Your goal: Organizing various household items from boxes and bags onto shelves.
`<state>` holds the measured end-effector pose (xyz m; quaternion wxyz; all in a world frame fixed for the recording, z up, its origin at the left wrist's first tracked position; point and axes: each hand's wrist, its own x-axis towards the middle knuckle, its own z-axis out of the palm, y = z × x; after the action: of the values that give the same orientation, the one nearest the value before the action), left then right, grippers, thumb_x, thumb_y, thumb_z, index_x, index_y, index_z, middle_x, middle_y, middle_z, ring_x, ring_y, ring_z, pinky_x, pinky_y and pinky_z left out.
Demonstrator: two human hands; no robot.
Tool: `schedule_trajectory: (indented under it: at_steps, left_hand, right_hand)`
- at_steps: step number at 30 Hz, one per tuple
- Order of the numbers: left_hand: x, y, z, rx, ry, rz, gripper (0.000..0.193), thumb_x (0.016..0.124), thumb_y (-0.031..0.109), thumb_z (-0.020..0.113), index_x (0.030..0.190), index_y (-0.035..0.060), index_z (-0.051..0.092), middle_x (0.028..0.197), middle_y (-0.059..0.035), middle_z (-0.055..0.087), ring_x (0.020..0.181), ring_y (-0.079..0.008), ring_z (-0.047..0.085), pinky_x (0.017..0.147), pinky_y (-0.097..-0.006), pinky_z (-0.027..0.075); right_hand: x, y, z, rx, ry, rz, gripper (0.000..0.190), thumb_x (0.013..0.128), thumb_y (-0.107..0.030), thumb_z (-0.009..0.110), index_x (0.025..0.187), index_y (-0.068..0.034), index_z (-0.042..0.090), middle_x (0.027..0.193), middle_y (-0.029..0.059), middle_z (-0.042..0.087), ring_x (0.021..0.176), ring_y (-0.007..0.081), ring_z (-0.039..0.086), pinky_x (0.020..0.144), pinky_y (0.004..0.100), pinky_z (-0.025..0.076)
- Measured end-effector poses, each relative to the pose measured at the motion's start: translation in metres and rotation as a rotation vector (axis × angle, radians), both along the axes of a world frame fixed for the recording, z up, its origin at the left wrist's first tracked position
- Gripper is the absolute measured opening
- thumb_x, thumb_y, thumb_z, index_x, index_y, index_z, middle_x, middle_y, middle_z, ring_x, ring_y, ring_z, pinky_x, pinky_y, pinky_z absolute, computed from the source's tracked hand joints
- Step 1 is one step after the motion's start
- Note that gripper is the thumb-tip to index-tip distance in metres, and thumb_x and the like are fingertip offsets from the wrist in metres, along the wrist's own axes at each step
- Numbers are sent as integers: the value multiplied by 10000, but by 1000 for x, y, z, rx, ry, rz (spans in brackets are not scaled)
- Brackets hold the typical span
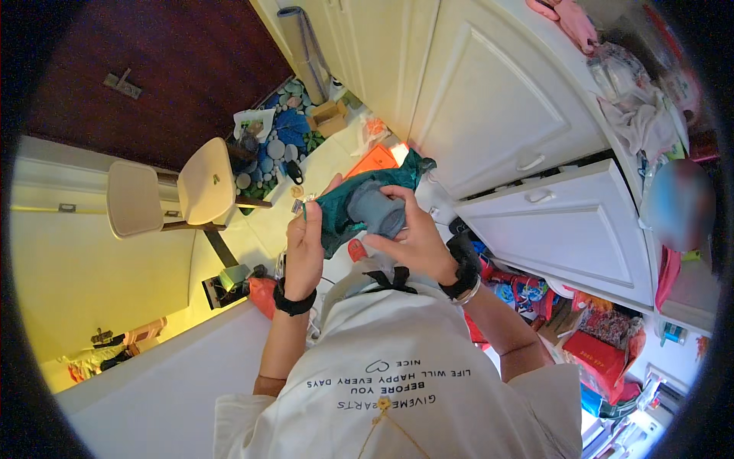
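Observation:
My left hand [304, 252] pinches the near left edge of a dark green plastic bag [332, 212], thumb on top. The bag stretches across to the right behind a grey-blue cylindrical object [373, 209] with a wider rim at its lower right end. Around that object curve the thumb and fingers of my right hand [421, 235]. Whether the cylinder is a cup or a roll cannot be told. Both hands are held in front of my waist, above the tiled floor.
A cream chair [206, 183] stands left, before a dark door [155, 63]. An orange box [375, 162] and a small cardboard box [328, 117] lie on the floor ahead. To the right a white cabinet drawer [567, 229] juts out. Packed bags [602, 344] fill the lower right.

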<state>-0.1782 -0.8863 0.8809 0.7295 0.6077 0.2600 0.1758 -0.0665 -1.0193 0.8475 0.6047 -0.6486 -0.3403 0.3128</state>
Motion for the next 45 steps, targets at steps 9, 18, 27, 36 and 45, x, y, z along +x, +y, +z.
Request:
schedule_trajectory:
  at_steps: [9, 18, 27, 36, 45]
  left_hand:
    - [-2, 2, -11, -59, -87, -107, 646, 948, 474, 263, 1341, -36, 313, 1292, -142, 459, 1140, -200, 483, 990, -319, 348]
    - [1, 2, -11, -183, -159, -109, 684, 929, 504, 271, 1370, -18, 248, 1378, -139, 358, 1221, -219, 411, 1025, -352, 316]
    - [17, -31, -25, -113, -184, -123, 634, 943, 478, 280, 1394, 33, 233, 1381, -133, 339, 1239, -232, 379, 1030, -333, 284]
    - [22, -21, -6, 339, -139, -343, 505, 916, 178, 457, 1370, 27, 297, 1433, -100, 286, 1322, -210, 261, 1073, -330, 180]
    - [-5, 47, -79, -256, 137, -191, 887, 826, 387, 614, 1422, 58, 45, 1439, -157, 212, 1321, -235, 212, 1058, -347, 200]
  right_hand:
    - [7, 6, -17, -446, -663, 146, 541, 815, -308, 609, 1132, 74, 391, 875, 258, 576, 794, 388, 591, 652, 439, 475]
    - [18, -9, 21, -500, -910, 192, 630, 718, -383, 694, 1142, 13, 449, 958, 194, 571, 798, 326, 604, 618, 388, 493]
    - [-5, -18, -42, -172, -469, -129, 1056, 679, -348, 753, 1378, 8, 46, 1419, 204, 172, 1303, 292, 220, 1070, 472, 160]
    - [49, 10, -80, 133, 287, -185, 428, 926, -292, 478, 1262, -33, 419, 1184, 66, 516, 1066, 164, 494, 941, 303, 386]
    - [95, 5, 20, 387, 923, 4, 322, 944, -259, 442, 1163, -37, 519, 1116, 52, 582, 995, 161, 570, 892, 325, 458]
